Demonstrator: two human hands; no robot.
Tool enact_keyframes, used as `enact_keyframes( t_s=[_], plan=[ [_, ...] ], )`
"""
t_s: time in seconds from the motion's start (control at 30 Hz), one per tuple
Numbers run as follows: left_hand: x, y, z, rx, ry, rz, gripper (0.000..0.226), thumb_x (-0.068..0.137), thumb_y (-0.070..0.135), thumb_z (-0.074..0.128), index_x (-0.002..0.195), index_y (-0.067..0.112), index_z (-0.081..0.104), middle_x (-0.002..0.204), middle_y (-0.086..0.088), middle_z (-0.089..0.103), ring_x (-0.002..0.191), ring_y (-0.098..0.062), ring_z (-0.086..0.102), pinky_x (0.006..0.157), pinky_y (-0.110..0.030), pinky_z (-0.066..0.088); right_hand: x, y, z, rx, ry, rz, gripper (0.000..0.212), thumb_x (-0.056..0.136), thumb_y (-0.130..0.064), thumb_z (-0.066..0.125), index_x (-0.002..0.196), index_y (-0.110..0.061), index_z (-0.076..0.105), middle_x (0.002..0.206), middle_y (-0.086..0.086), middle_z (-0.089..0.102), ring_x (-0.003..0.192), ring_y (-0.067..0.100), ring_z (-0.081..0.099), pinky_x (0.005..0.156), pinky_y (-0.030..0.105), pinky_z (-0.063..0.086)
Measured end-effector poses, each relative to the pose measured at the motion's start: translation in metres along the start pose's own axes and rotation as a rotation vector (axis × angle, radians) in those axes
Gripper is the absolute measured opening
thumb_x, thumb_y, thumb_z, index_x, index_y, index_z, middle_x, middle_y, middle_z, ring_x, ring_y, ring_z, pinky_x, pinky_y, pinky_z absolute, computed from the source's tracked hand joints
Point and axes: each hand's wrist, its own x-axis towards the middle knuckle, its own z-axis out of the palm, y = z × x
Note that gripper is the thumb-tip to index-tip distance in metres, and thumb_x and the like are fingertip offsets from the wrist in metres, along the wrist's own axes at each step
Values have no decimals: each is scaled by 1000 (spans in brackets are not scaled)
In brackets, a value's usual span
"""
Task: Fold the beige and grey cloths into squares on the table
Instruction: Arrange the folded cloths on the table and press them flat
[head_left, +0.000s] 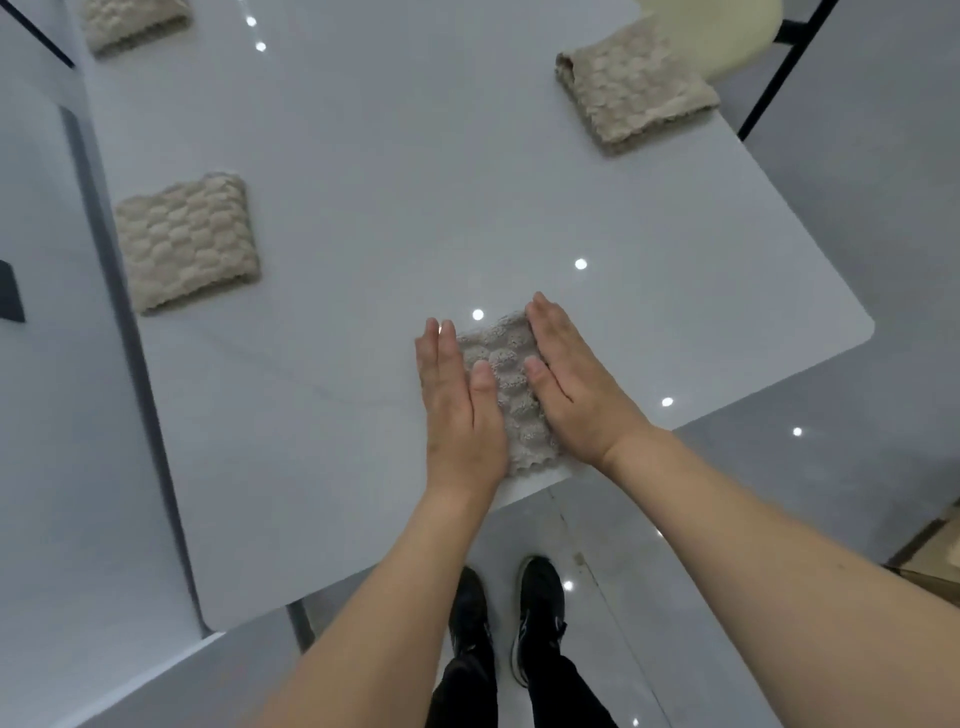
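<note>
A small grey textured cloth, folded to a rough square, lies near the front edge of the white table. My left hand lies flat with straight fingers along the cloth's left side. On the cloth's right side my right hand presses down flat the same way. Only a strip of cloth shows between them. A folded beige cloth sits at the table's left edge. Another folded beige cloth lies at the far right, and a third at the far left corner.
The table's front edge runs just below my wrists, with its rounded right corner nearby. My black shoes stand on the glossy grey floor below. A pale chair seat and dark chair legs stand beyond the far right.
</note>
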Motion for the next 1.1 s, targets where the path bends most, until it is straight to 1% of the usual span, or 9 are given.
enact_keyframes(
  t_s=[0.07, 0.17, 0.3, 0.4, 0.5, 0.6, 0.67, 0.77, 1.1],
  plan=[
    [2, -7, 6, 154, 17, -2, 55, 106, 32, 26, 156, 15, 12, 164, 7, 3, 149, -3, -9, 119, -19, -5, 4, 5, 4, -177, 13, -17, 60, 101, -39, 18, 154, -15, 7, 162, -5, -2, 148, 6, -7, 120, 27, -3],
    [0, -21, 10, 549, 23, 29, 58, 105, 36, 18, 157, 13, 6, 165, 3, -2, 150, -11, -11, 120, -28, -11, 2, 19, 8, -444, 52, -38, 65, 97, -45, 6, 155, -16, 1, 162, -3, -7, 148, 10, -9, 120, 32, -6],
    [-1, -36, -8, 745, -74, 163, 66, 99, 46, 5, 157, 15, 3, 164, 3, -3, 151, -15, -9, 121, -33, -11, -12, 40, 0, -586, 100, 5, 65, 96, -44, 4, 155, -16, -3, 162, -3, -6, 148, 9, -7, 119, 33, -11],
    [13, -46, -40, 741, -132, 242, 68, 98, 48, 10, 156, 13, 16, 164, -1, 12, 152, -16, 3, 122, -35, -3, -18, 38, 2, -503, 195, 97, 66, 97, -43, 5, 155, -13, 3, 163, 1, -1, 149, 12, -4, 120, 36, -9],
    [56, -36, -64, 537, -240, 325, 60, 102, 42, 23, 150, 8, 35, 158, -8, 31, 148, -19, 21, 123, -38, 10, -24, 15, 22, -258, 496, 272, 63, 100, -37, 17, 154, -5, 13, 162, 8, 10, 149, 19, 4, 121, 41, -2],
    [97, -5, -59, 497, -464, 526, 51, 106, 32, 32, 152, 11, 33, 159, -3, 29, 148, -12, 21, 120, -22, 12, -25, -18, 53, -237, 673, 323, 61, 99, -32, 20, 153, -3, 14, 161, 10, 12, 149, 21, 6, 120, 44, -5],
    [112, 10, -42, 574, -618, 678, 51, 106, 33, 32, 154, 16, 29, 161, -2, 26, 149, -12, 17, 120, -22, 12, -22, -32, 69, -252, 678, 318, 61, 99, -32, 21, 152, -1, 14, 161, 12, 12, 149, 22, 6, 120, 45, -4],
    [125, 8, -27, 702, -759, 849, 52, 105, 37, 27, 155, 20, 25, 162, -1, 24, 151, -17, 13, 123, -33, 10, -15, -36, 82, -305, 664, 346, 62, 100, -31, 23, 151, 1, 11, 161, 14, 9, 149, 24, 6, 120, 48, -1],
    [132, -8, -22, 855, -701, 886, 51, 105, 45, 16, 156, 37, 13, 164, 10, 12, 151, -10, -1, 123, -37, -1, -13, -27, 87, -434, 559, 438, 70, 97, -38, 23, 151, 3, 3, 160, 19, -2, 149, 30, -2, 120, 48, 1]
  ],
)
